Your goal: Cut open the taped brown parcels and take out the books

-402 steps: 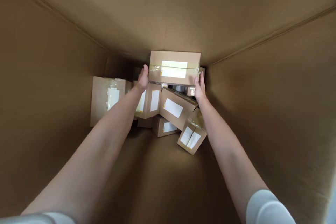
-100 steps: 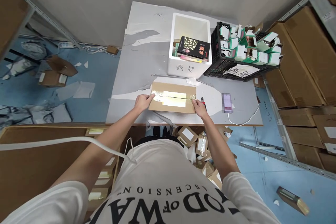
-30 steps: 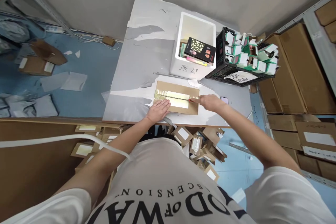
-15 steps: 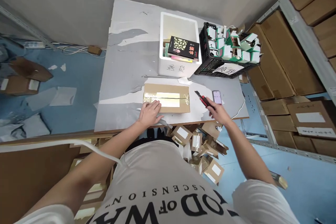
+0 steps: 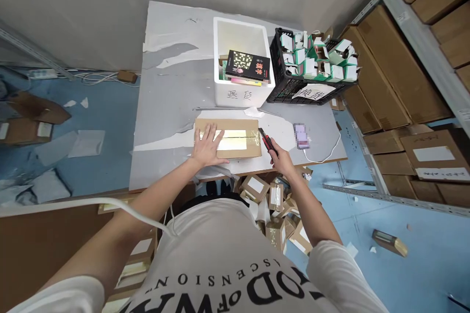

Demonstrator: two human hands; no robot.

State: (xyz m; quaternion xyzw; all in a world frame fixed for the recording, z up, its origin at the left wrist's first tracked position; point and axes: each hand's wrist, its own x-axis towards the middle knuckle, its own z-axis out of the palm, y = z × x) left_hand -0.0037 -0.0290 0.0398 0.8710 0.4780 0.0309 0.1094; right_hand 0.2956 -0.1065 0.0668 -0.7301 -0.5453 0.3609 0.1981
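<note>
A taped cardboard box (image 5: 253,150) with a white label lies near the front edge of the table. My left hand (image 5: 207,147) rests on the left part of its top, fingers spread flat. In my right hand (image 5: 281,158) is a red and black utility knife (image 5: 268,142), gripped by its handle. The knife's tip points at the box's right end, close to the tape; whether it touches cannot be made out.
Behind the box stand a white foam bin (image 5: 240,98) with books and a black crate (image 5: 293,92) of small white-green boxes. A phone (image 5: 301,136) on a cable lies to the right. Opened cartons (image 5: 277,195) pile below the table; shelves (image 5: 394,14) stand at right.
My right hand has brought the utility knife leftward to the box's right end. My left hand has slid further onto the box top, its fingers now more spread.
</note>
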